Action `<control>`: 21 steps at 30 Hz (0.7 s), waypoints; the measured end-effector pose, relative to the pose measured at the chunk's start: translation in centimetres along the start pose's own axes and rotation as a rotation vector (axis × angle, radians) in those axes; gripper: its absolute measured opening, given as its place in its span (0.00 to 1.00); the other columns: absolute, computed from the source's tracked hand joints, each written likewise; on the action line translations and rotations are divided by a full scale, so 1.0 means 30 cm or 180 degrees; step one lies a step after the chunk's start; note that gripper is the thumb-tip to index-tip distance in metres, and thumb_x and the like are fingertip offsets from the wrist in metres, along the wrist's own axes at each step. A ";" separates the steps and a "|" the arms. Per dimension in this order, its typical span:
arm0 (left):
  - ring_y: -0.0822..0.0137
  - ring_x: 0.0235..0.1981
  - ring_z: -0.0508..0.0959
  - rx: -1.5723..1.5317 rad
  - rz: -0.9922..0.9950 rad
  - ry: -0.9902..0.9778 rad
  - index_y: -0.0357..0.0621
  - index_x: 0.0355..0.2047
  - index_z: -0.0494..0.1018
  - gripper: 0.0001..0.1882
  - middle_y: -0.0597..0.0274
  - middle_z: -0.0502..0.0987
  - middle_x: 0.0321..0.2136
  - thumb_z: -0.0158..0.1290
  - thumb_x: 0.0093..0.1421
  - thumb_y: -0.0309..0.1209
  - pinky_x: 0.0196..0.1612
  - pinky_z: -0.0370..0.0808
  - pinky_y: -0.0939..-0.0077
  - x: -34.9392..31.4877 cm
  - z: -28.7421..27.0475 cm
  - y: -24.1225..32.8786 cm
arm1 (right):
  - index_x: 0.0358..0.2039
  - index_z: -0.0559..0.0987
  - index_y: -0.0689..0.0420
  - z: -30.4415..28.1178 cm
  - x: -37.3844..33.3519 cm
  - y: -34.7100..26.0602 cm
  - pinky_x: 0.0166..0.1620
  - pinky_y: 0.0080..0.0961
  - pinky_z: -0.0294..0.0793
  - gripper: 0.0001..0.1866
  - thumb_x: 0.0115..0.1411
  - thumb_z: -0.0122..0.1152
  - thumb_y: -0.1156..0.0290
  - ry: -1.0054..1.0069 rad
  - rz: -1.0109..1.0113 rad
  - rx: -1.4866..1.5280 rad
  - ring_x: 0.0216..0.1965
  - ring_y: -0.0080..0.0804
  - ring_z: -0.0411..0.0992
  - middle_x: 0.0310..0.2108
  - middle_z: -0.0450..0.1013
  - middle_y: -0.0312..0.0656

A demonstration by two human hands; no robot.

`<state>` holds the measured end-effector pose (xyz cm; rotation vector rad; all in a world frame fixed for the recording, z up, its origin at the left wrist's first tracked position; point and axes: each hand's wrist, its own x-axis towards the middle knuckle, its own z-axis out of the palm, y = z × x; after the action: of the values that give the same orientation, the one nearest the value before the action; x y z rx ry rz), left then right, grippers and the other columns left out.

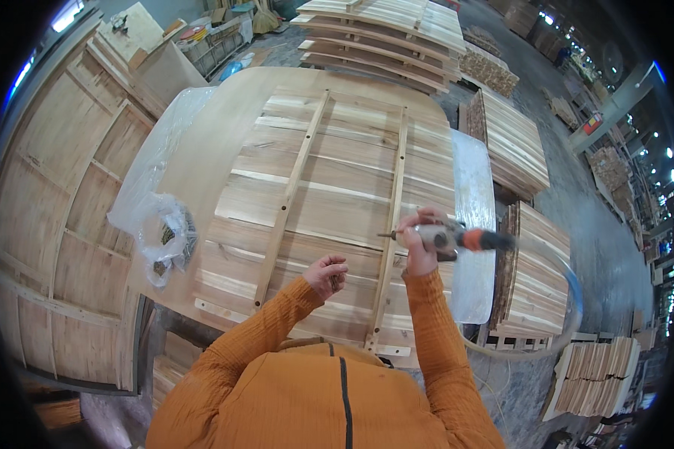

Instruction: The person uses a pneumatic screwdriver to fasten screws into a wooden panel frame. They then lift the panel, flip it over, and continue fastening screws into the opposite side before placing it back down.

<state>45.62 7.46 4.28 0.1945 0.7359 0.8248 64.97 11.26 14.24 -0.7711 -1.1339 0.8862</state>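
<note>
Power driver (468, 239), gripped by the right hand (421, 256), points frame-left, long axis crosswise to the centre-right batten (399, 168); left hand (326, 276), lower centre, curls, contents unclear.

Pwr driver (457, 239), bit (386, 236) leftwd, wd panel (344, 182) flat

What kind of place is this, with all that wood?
Probably a woodworking shop: there are stacked wooden panels, a big slatted panel being worked on, and a drill-like tool in the right hand.
</note>
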 end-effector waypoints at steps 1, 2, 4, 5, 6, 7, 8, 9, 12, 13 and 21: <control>0.74 0.22 0.71 -0.0058 0.0092 -0.0113 0.45 0.32 0.68 0.06 0.66 0.72 0.23 0.53 0.53 0.26 0.23 0.69 0.81 -0.010 -0.020 0.005 | 0.41 0.61 0.59 0.049 -0.030 -0.048 0.32 0.23 0.70 0.19 0.47 0.52 0.80 -0.0087 -0.0107 0.0278 0.25 0.25 0.67 0.23 0.68 0.40; 0.75 0.21 0.69 -0.0252 0.0083 -0.0351 0.45 0.32 0.68 0.05 0.67 0.71 0.22 0.52 0.54 0.26 0.23 0.67 0.82 -0.020 -0.023 0.010 | 0.41 0.59 0.60 0.095 -0.061 -0.106 0.35 0.30 0.70 0.19 0.48 0.51 0.78 -0.0101 -0.0140 0.0619 0.25 0.30 0.67 0.22 0.67 0.40; 0.75 0.20 0.67 -0.0381 0.0024 -0.0526 0.44 0.30 0.68 0.04 0.68 0.70 0.21 0.51 0.55 0.27 0.23 0.67 0.83 -0.059 -0.010 0.029 | 0.40 0.59 0.60 0.142 -0.110 -0.168 0.34 0.33 0.71 0.19 0.47 0.53 0.75 -0.0259 -0.0366 0.0881 0.25 0.31 0.66 0.21 0.66 0.42; 0.75 0.19 0.66 -0.0441 -0.0017 -0.0593 0.44 0.29 0.68 0.03 0.69 0.69 0.20 0.51 0.56 0.28 0.23 0.66 0.83 -0.088 -0.003 0.041 | 0.40 0.59 0.60 0.161 -0.136 -0.183 0.34 0.34 0.71 0.20 0.47 0.54 0.74 -0.0304 -0.0404 0.1019 0.25 0.32 0.66 0.21 0.66 0.42; 0.76 0.19 0.66 -0.0458 0.0017 -0.0556 0.43 0.29 0.68 0.03 0.69 0.68 0.19 0.50 0.56 0.28 0.22 0.65 0.84 -0.114 0.006 0.052 | 0.39 0.59 0.60 0.182 -0.154 -0.197 0.34 0.34 0.71 0.20 0.47 0.54 0.73 -0.0282 -0.0419 0.1048 0.25 0.31 0.66 0.21 0.66 0.42; 0.76 0.19 0.65 -0.0478 0.0054 -0.0516 0.43 0.28 0.68 0.03 0.70 0.67 0.18 0.50 0.56 0.28 0.21 0.64 0.84 -0.138 0.015 0.063 | 0.39 0.59 0.60 0.205 -0.171 -0.209 0.34 0.34 0.71 0.20 0.47 0.55 0.73 -0.0264 -0.0430 0.1080 0.25 0.31 0.66 0.21 0.66 0.42; 0.77 0.18 0.64 -0.0498 0.0112 -0.0466 0.43 0.28 0.68 0.04 0.70 0.66 0.18 0.49 0.57 0.29 0.21 0.63 0.84 -0.167 0.010 0.076 | 0.39 0.59 0.60 0.233 -0.187 -0.218 0.34 0.34 0.71 0.20 0.46 0.55 0.73 -0.0259 -0.0440 0.1131 0.24 0.31 0.66 0.21 0.66 0.42; 0.77 0.18 0.63 -0.0517 0.0169 -0.0626 0.42 0.28 0.68 0.04 0.70 0.65 0.17 0.50 0.57 0.29 0.20 0.62 0.85 -0.185 -0.019 0.084 | 0.39 0.59 0.60 0.260 -0.202 -0.220 0.34 0.34 0.71 0.20 0.46 0.55 0.73 -0.0254 -0.0433 0.1183 0.24 0.31 0.66 0.21 0.66 0.42; 0.79 0.16 0.61 -0.0535 0.0276 -0.0900 0.41 0.27 0.69 0.04 0.71 0.62 0.14 0.50 0.56 0.29 0.18 0.58 0.86 -0.244 -0.092 0.118 | 0.39 0.60 0.60 0.340 -0.242 -0.215 0.33 0.34 0.71 0.20 0.46 0.54 0.73 -0.0218 -0.0381 0.1311 0.24 0.31 0.66 0.21 0.66 0.42; 0.79 0.16 0.60 -0.0510 0.0273 -0.0848 0.41 0.27 0.70 0.04 0.71 0.61 0.14 0.50 0.56 0.28 0.18 0.57 0.86 -0.266 -0.113 0.131 | 0.40 0.60 0.59 0.365 -0.255 -0.212 0.33 0.34 0.71 0.20 0.46 0.54 0.73 -0.0189 -0.0347 0.1346 0.24 0.31 0.66 0.21 0.66 0.42; 0.79 0.12 0.56 -0.0326 0.0541 -0.0745 0.42 0.22 0.69 0.08 0.71 0.60 0.12 0.52 0.55 0.30 0.15 0.53 0.87 -0.466 -0.302 0.267 | 0.41 0.61 0.59 0.621 -0.335 -0.169 0.32 0.34 0.70 0.21 0.46 0.51 0.70 -0.0151 -0.0245 0.1666 0.23 0.30 0.65 0.20 0.64 0.40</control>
<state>28.50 1.66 8.28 0.2595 0.4604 0.9803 46.22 1.35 19.11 -0.2758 -0.9064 1.0794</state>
